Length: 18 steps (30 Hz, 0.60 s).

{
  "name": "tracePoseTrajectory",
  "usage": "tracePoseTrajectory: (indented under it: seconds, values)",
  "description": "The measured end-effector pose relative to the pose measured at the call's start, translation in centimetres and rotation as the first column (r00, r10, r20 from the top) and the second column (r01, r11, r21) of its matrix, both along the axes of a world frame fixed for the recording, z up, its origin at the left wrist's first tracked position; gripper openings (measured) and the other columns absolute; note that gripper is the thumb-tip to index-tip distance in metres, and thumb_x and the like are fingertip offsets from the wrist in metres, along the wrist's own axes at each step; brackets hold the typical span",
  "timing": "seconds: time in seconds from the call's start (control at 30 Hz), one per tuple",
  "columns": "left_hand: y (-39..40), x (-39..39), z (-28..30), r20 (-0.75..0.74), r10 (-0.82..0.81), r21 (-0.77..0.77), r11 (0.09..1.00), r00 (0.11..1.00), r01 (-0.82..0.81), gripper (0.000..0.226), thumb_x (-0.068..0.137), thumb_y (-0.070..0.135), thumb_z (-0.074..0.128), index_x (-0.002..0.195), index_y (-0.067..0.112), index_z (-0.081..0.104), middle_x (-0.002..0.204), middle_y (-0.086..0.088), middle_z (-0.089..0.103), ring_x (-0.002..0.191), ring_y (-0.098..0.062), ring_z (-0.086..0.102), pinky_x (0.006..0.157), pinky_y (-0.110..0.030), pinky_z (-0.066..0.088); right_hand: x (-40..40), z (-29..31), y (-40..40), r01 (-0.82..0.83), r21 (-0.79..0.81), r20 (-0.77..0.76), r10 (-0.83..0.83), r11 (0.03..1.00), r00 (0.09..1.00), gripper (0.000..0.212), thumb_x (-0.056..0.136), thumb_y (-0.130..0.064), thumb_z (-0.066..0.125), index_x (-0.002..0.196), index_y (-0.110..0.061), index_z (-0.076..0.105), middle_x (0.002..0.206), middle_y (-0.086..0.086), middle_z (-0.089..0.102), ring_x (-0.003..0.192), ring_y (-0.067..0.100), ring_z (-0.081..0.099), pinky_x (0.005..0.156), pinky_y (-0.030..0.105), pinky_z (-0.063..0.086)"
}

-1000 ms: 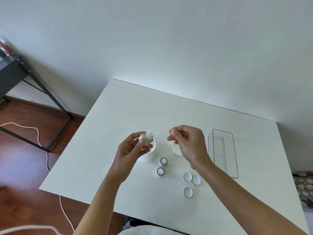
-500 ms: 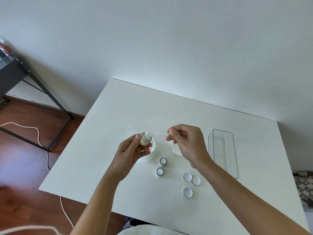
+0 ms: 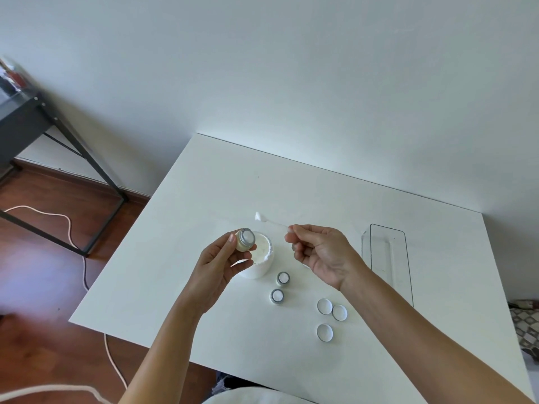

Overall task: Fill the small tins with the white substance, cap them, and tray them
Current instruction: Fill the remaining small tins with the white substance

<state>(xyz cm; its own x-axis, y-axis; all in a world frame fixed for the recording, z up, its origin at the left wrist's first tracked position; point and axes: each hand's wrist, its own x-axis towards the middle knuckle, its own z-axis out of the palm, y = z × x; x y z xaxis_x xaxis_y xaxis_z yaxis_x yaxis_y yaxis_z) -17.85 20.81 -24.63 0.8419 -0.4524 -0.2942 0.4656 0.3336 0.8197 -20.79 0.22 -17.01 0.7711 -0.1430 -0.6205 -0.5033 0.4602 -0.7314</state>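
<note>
My left hand (image 3: 222, 260) holds a small tin (image 3: 245, 239) tilted toward me above the big white jar (image 3: 260, 261) of white substance; the tin looks filled with white. My right hand (image 3: 318, 249) pinches a thin clear spatula (image 3: 269, 220) with a white blob on its far tip, raised up and right of the tin. Two more small tins (image 3: 283, 278) (image 3: 277, 296) with white inside stand in front of the jar. Three loose caps (image 3: 324, 305) (image 3: 339, 312) (image 3: 324, 332) lie to the right of them. A clear tray (image 3: 388, 258) sits at the right.
The white table (image 3: 221, 182) stands against a pale wall. The jar's white lid (image 3: 305, 265) is mostly hidden behind my right hand. A black metal stand (image 3: 58, 132) and a white cable (image 3: 70, 225) are on the wooden floor at the left.
The spatula tip has lifted away from the tin and moved up and right. My left hand has tipped the tin so its opening faces me.
</note>
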Motion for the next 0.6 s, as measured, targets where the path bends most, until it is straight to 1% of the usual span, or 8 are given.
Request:
tracePoseTrajectory:
  seconds: [0.13, 0.17, 0.23, 0.3, 0.37, 0.47, 0.53, 0.6]
  values:
    - [0.4, -0.1, -0.3, 0.002, 0.004, 0.010, 1.000, 1.000, -0.004, 0.038, 0.094, 0.033, 0.052, 0.122, 0.014, 0.069, 0.107, -0.010, 0.068, 0.088, -0.016, 0.065, 0.082, -0.028, 0.057, 0.1, -0.9, -0.3, 0.030, 0.039, 0.010, -0.031, 0.999, 0.999, 0.010, 0.090, -0.006, 0.062, 0.083, -0.003, 0.070, 0.071, 0.008, 0.072, 0.053, 0.010, 0.055, 0.055, 0.019, 0.050]
    - [0.6, -0.1, -0.4, -0.001, 0.012, 0.012, 1.000, 1.000, -0.012, 0.038, 0.094, 0.033, 0.053, 0.123, 0.014, 0.068, 0.108, -0.010, 0.067, 0.089, -0.017, 0.065, 0.083, -0.028, 0.057, 0.1, -1.5, -0.3, 0.031, -0.027, 0.027, -0.030, 0.999, 0.999, 0.010, 0.090, -0.007, 0.063, 0.084, -0.004, 0.071, 0.072, 0.008, 0.073, 0.055, 0.010, 0.056, 0.057, 0.019, 0.050]
    - [1.2, -0.1, -0.7, -0.007, 0.033, 0.014, 0.999, 0.999, -0.033, 0.037, 0.094, 0.030, 0.054, 0.125, 0.015, 0.066, 0.108, -0.009, 0.067, 0.090, -0.018, 0.065, 0.084, -0.029, 0.057, 0.0, -2.8, -0.3, -0.017, -0.347, 0.067, 0.043, 0.938, 0.997, 0.009, 0.090, -0.011, 0.065, 0.085, -0.009, 0.072, 0.075, 0.004, 0.075, 0.060, 0.010, 0.059, 0.064, 0.019, 0.051]
    - [1.6, -0.2, -1.0, -0.010, 0.046, 0.010, 0.999, 0.999, -0.046, 0.035, 0.094, 0.028, 0.053, 0.125, 0.015, 0.066, 0.105, -0.007, 0.069, 0.091, -0.019, 0.065, 0.085, -0.029, 0.058, -0.1, -4.1, -0.1, -0.048, -0.685, 0.102, 0.161, 0.727, 0.982, 0.008, 0.088, -0.014, 0.067, 0.088, -0.012, 0.075, 0.077, -0.001, 0.076, 0.064, 0.007, 0.063, 0.070, 0.020, 0.051]
    - [1.8, -0.3, -1.2, -0.011, 0.054, 0.005, 0.999, 0.998, -0.054, 0.034, 0.094, 0.027, 0.053, 0.123, 0.017, 0.067, 0.104, -0.006, 0.070, 0.090, -0.019, 0.066, 0.086, -0.029, 0.058, -0.3, -5.5, -0.2, -0.092, -0.894, 0.095, 0.386, 0.439, 0.918, 0.014, 0.090, -0.011, 0.064, 0.098, -0.011, 0.075, 0.083, 0.001, 0.075, 0.074, 0.010, 0.066, 0.076, 0.024, 0.048]
    - [1.8, -0.4, -1.2, -0.003, 0.054, -0.003, 0.999, 0.999, -0.054, 0.033, 0.094, 0.024, 0.054, 0.124, 0.017, 0.067, 0.104, -0.005, 0.070, 0.091, -0.018, 0.068, 0.088, -0.030, 0.058, -0.3, -6.6, -0.8, -0.147, -0.957, -0.287, 0.750, -0.250, 0.595, 0.037, 0.088, 0.005, 0.044, 0.111, -0.012, 0.068, 0.090, 0.007, 0.070, 0.088, 0.025, 0.057, 0.081, 0.029, 0.041]
    - [1.8, -0.4, -1.2, 0.002, 0.054, -0.006, 0.999, 0.999, -0.054, 0.033, 0.094, 0.023, 0.054, 0.125, 0.016, 0.066, 0.105, -0.005, 0.071, 0.093, -0.018, 0.069, 0.090, -0.031, 0.058, -0.3, -6.4, -1.3, -0.011, -0.899, -0.393, 0.793, -0.438, 0.466, 0.036, 0.074, 0.011, 0.050, 0.095, -0.010, 0.071, 0.076, 0.004, 0.066, 0.077, 0.024, 0.056, 0.073, 0.029, 0.044]
    - [1.9, -0.3, -1.2, 0.004, 0.058, -0.007, 0.998, 0.998, -0.058, 0.034, 0.094, 0.023, 0.054, 0.126, 0.016, 0.065, 0.107, -0.005, 0.072, 0.095, -0.018, 0.069, 0.091, -0.031, 0.058, -0.6, -5.9, -1.6, 0.124, -0.887, -0.346, 0.818, -0.445, 0.460, 0.027, 0.059, 0.010, 0.064, 0.073, -0.013, 0.070, 0.059, -0.001, 0.059, 0.061, 0.019, 0.053, 0.059, 0.025, 0.045]
